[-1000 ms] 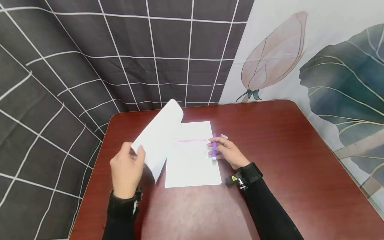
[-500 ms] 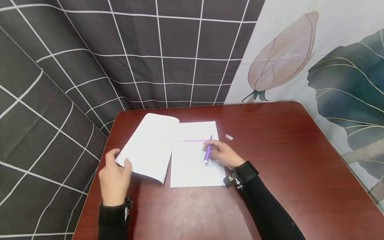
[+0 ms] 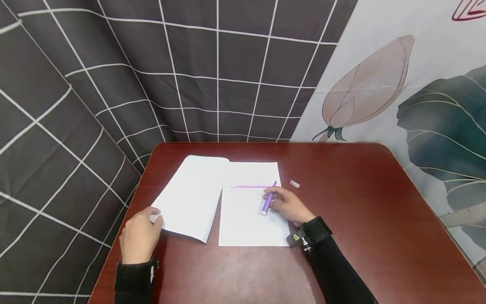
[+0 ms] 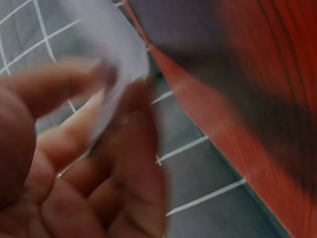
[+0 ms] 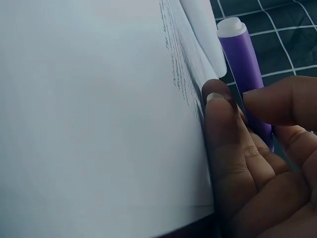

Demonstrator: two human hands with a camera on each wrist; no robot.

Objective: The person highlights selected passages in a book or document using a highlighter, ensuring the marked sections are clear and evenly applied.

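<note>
My left hand [image 3: 139, 236] pinches the lower left corner of a turned-over white page [image 3: 191, 192]; in the left wrist view the page's edge [image 4: 116, 49] is blurred between thumb and fingers. To its right lies a printed white sheet [image 3: 248, 230] with a pinkish-purple line [image 3: 248, 186] across its upper part. Over that sheet's right side, my right hand [image 3: 290, 207] holds a purple marker [image 3: 268, 203] between thumb and fingers. The marker's white end [image 5: 231, 26] shows in the right wrist view; its tip is hidden there.
A small pale cap [image 3: 294, 184] lies on the reddish-brown table [image 3: 353, 202], right of the sheet. Dark grid-patterned cloth [image 3: 243, 55] hangs behind and to the left. A white cloth with plant prints [image 3: 364, 88] hangs at the right.
My left hand has drawn the page leftward and down, so it lies flatter and away from the printed sheet. The marker has tilted in my right hand, and the cap has come into fuller view.
</note>
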